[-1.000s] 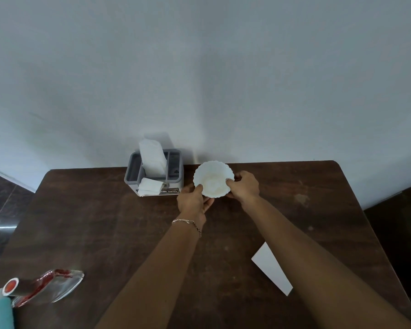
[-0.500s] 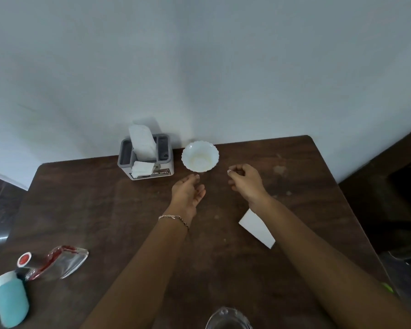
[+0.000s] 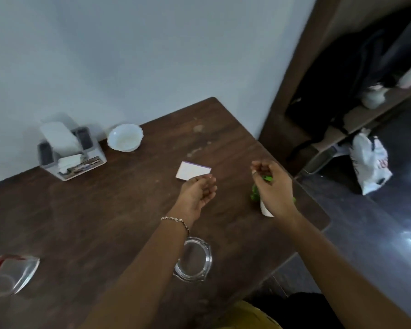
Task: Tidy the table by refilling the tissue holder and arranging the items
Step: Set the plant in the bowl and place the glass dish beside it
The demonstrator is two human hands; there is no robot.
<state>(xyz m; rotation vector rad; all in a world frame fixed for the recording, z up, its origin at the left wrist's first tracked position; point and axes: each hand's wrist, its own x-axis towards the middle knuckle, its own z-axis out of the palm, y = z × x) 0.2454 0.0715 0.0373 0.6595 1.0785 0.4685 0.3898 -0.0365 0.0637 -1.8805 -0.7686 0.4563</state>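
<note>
The grey tissue holder [image 3: 48, 155] stands at the table's far left by the wall, with white tissues [image 3: 59, 138] sticking up from it. A white scalloped bowl [image 3: 125, 138] sits just right of it. A white pad with a purple edge [image 3: 192, 170] lies mid-table, just beyond my left hand [image 3: 197, 193], which is open, palm up and holds nothing. My right hand [image 3: 273, 186] hovers with curled, pinched fingers over a small green plant in a white pot [image 3: 265, 210] near the right edge. The hand hides most of the plant, and I cannot tell whether they touch.
A clear glass ashtray [image 3: 195, 260] sits near the front edge, partly under my left forearm. A glass dish with red marks [image 3: 7, 274] lies at the front left. The dark wooden table [image 3: 93, 210] ends at right, where a shelf and a white plastic bag [image 3: 370, 167] stand.
Both hands let go of the bowl, which now rests beside the holder. They drew back and to the right, and my view swung right; my right hand now hovers over the plant.
</note>
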